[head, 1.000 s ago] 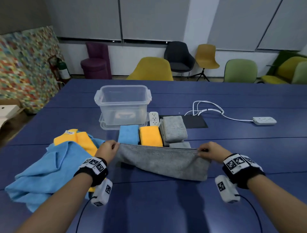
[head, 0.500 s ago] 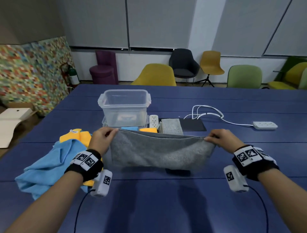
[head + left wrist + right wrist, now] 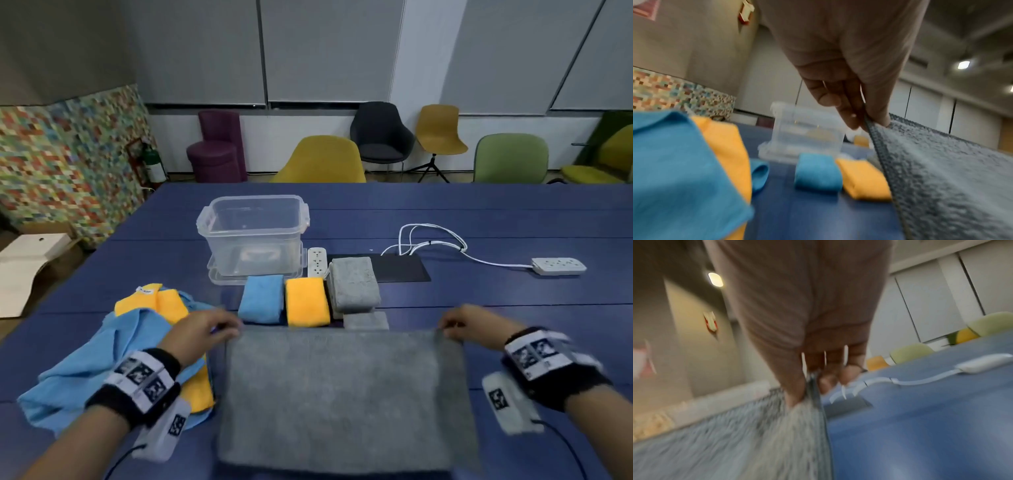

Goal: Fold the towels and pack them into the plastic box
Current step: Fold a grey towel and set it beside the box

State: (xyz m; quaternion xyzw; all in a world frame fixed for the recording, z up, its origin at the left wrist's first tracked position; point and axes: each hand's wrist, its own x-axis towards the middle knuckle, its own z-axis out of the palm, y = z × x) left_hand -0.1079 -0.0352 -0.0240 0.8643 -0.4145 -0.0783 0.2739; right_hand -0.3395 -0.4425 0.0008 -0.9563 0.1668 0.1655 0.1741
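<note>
A grey towel (image 3: 342,397) lies spread flat on the blue table (image 3: 479,219) in front of me. My left hand (image 3: 205,330) pinches its far left corner (image 3: 869,123); my right hand (image 3: 469,325) pinches its far right corner (image 3: 809,395). Beyond it lie a folded blue towel (image 3: 262,298), a folded orange towel (image 3: 306,301) and a folded grey towel (image 3: 352,284), with a smaller grey piece (image 3: 365,321) in front. The clear plastic box (image 3: 253,233) stands behind them, with no towel inside. Loose blue (image 3: 96,370) and orange (image 3: 164,301) towels lie heaped at the left.
A white power strip (image 3: 317,262) and a black mat (image 3: 397,267) lie right of the box. White cables (image 3: 431,240) run to a second power strip (image 3: 558,265). Chairs (image 3: 322,161) line the table's far edge.
Both hands lifted the grey towel up off the table, then brought it down toward me, so it now lies spread flat and wide.
</note>
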